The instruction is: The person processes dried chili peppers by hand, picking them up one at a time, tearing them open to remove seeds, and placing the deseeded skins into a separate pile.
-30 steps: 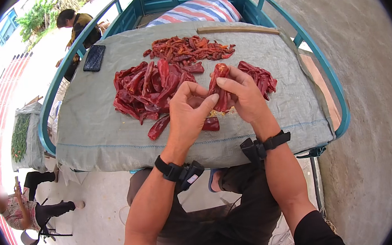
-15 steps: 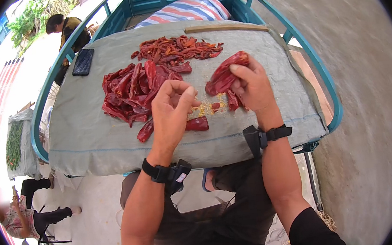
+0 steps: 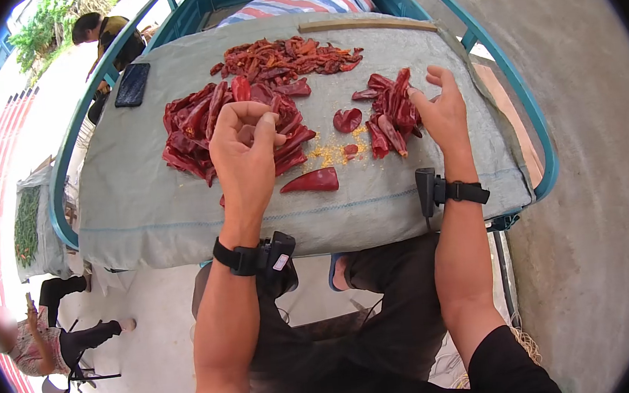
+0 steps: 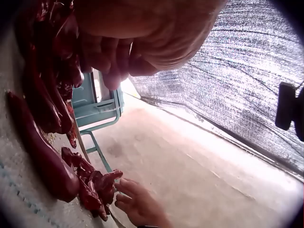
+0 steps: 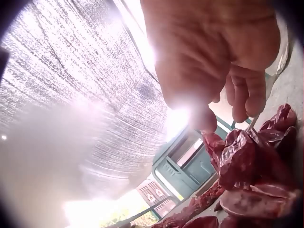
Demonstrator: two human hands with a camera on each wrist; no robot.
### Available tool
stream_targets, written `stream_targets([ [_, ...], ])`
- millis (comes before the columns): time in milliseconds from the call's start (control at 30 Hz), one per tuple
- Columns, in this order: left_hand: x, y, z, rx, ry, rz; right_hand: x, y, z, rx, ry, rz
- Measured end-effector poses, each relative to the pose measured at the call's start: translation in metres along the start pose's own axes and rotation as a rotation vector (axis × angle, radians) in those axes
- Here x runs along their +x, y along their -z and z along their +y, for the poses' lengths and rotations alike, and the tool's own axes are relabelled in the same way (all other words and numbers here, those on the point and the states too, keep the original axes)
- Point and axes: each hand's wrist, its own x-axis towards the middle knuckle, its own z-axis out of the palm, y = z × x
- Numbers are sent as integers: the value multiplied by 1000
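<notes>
My left hand [image 3: 243, 146] hovers over the near edge of the large pile of dried red peppers [image 3: 194, 125], fingers loosely bent and nothing between them. The right hand [image 3: 444, 108] is beside the smaller pepper pile [image 3: 396, 105], its thumb and fingers spread apart and holding nothing. In the right wrist view its fingertips hang close over wrinkled peppers [image 5: 237, 161]. One whole pepper [image 3: 311, 181] lies alone nearest me. A rounded red pepper piece [image 3: 347, 120] and a small red piece [image 3: 350, 150] lie between the piles among yellow seeds [image 3: 328, 152].
Shriveled orange-red peppers [image 3: 286, 57] are spread farther back, below a wooden strip [image 3: 366, 26]. A dark phone [image 3: 133, 85] lies at the back left of the grey sheet [image 3: 141, 205]. Teal cart rails [image 3: 522, 108] flank both sides. Two other people are off to the left.
The right hand has moved right and let go of its pepper at the right-hand pile. My left hand has shifted left from the middle to over the large pile.
</notes>
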Motion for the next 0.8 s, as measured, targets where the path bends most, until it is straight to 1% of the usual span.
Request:
stream_targets([
  [33, 1, 0, 0, -18, -12, 14, 1, -2, -2, -139, 125, 93],
  [67, 2, 1, 0, -22, -28, 36, 0, -1, -4, -83, 90, 75],
  [133, 2, 1, 3, -34, -58, 79, -3, 6, -39, 28, 22, 38],
  [233, 6, 6, -1, -59, -96, 117, -10, 0, -66, 401, -78, -377],
  [333, 7, 9, 2, -92, -75, 161, -30, -12, -102, 414, 101, -656],
  [433, 9, 12, 0, -115, -87, 176, -49, -42, -115, 255, 579, -546],
  [533, 9, 13, 0, -137, -88, 180, -65, -59, -124, 262, 599, -600],
  [633, 9, 14, 0, -122, -83, 177, -75, -67, -126, 106, 617, -565],
  [800, 8, 16, 1, -116, -67, 153, -70, -66, -125, -13, 577, -642],
])
